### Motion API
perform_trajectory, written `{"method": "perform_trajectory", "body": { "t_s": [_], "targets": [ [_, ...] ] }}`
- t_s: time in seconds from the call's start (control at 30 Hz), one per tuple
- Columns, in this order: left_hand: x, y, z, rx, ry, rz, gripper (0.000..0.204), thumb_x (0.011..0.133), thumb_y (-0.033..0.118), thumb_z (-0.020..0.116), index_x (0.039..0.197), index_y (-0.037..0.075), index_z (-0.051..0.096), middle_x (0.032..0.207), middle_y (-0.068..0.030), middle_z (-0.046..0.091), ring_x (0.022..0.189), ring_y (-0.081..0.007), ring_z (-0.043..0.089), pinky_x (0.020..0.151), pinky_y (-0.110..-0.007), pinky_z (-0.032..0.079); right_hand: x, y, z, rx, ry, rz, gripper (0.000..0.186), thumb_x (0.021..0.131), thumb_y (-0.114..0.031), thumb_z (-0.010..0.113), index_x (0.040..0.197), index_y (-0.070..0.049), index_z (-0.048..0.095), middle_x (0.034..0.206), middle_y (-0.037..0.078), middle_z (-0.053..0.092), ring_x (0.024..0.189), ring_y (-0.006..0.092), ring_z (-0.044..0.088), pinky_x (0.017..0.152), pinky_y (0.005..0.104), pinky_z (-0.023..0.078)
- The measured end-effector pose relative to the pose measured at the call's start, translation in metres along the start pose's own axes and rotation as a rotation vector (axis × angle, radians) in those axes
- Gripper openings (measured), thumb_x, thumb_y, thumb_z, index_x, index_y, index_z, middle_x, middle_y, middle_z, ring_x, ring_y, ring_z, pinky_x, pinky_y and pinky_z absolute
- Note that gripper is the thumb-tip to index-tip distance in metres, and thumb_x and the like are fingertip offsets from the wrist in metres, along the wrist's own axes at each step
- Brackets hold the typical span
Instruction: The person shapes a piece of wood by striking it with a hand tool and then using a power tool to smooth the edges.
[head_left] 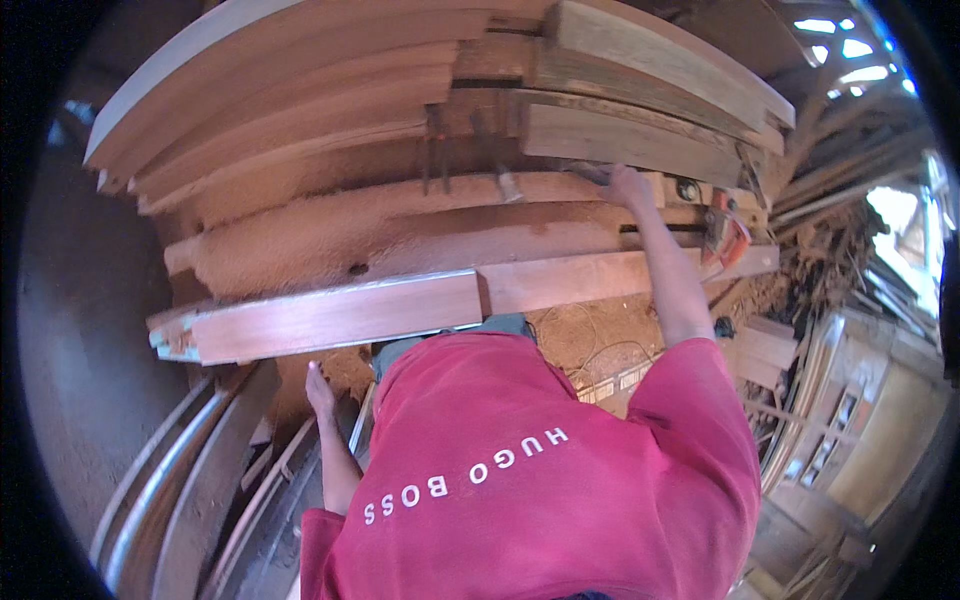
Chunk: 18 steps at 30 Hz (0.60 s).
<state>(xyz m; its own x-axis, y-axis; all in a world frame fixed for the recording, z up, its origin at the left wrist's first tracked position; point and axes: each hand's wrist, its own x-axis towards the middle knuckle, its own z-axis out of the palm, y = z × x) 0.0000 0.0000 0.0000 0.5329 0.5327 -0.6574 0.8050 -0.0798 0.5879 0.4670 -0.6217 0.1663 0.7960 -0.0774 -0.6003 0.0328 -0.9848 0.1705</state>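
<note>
My right hand [628, 187] reaches far over the sawdust-covered workbench [300, 235]. Its fingers are closed at the end of a dark, slim thing [588, 172], too blurred to name, beside a stack of weathered beams. Low on the left, my left hand [320, 390] hangs beside my body, just below a planed reddish board [340, 315]. It appears to touch nothing, and its finger pose is too small to read. The board lies along the bench's near edge, its right end over a longer plank [570, 280].
An orange-red tool [725, 240] sits at the bench's right end. Several reddish planks [300, 80] and grey beams [640, 140] are stacked at the back. Slim tools [508, 183] lie mid-bench. Scrap wood [820, 250] piles up at right; long boards [210, 480] lean at lower left.
</note>
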Motion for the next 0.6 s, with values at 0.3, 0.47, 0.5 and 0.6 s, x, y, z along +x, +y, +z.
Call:
{"method": "perform_trajectory", "body": {
  "t_s": [0.3, 0.47, 0.5, 0.6],
  "targets": [
    [0.036, 0.015, -0.01, 0.06, 0.084, 0.125, 0.056, 0.108, 0.041, 0.04, 0.13, -0.007, 0.057, 0.131, -0.0211, 0.06, 0.122, -0.0303, 0.055, 0.104, -0.038, 0.042, -0.025, 0.015, -0.007, -0.043, 0.135, 0.046, 0.053, 0.083, -0.044, 0.072, 0.121, -0.008, 0.062, 0.114, 0.019, 0.07, 0.109, 0.0347, 0.067, 0.092, 0.0487, 0.054],
    [0.031, 0.044, 0.009, -0.235, 0.253, -0.186, 0.064, 0.101, 0.052, 0.049, 0.144, 0.005, 0.044, 0.147, -0.0181, 0.044, 0.121, -0.0311, 0.054, 0.102, -0.048, 0.043, -0.071, 0.041, -0.026, -0.021, 0.125, -0.104, 0.055, 0.077, -0.034, 0.071, 0.131, -0.028, 0.064, 0.113, 0.016, 0.071, 0.106, 0.0357, 0.067, 0.094, 0.0475, 0.053],
    [0.023, 0.06, 0.015, -0.363, 0.262, -0.343, 0.068, 0.099, 0.054, 0.052, 0.147, 0.008, 0.041, 0.15, -0.0173, 0.04, 0.122, -0.0311, 0.053, 0.101, -0.051, 0.043, -0.089, 0.038, -0.032, 0.01, 0.089, -0.119, 0.055, 0.077, -0.034, 0.071, 0.131, -0.027, 0.063, 0.112, 0.016, 0.071, 0.106, 0.0361, 0.067, 0.094, 0.0472, 0.053],
    [0.053, 0.049, 0.003, -0.688, 0.181, -0.477, 0.076, 0.095, 0.062, 0.053, 0.153, 0.018, 0.032, 0.157, -0.0135, 0.03, 0.129, -0.031, 0.047, 0.1, -0.057, 0.042, -0.124, 0.022, -0.026, 0.215, 0.13, -0.104, 0.056, 0.076, -0.031, 0.07, 0.13, -0.019, 0.064, 0.112, 0.018, 0.071, 0.104, 0.0377, 0.067, 0.091, 0.0449, 0.053]
  ]
}}
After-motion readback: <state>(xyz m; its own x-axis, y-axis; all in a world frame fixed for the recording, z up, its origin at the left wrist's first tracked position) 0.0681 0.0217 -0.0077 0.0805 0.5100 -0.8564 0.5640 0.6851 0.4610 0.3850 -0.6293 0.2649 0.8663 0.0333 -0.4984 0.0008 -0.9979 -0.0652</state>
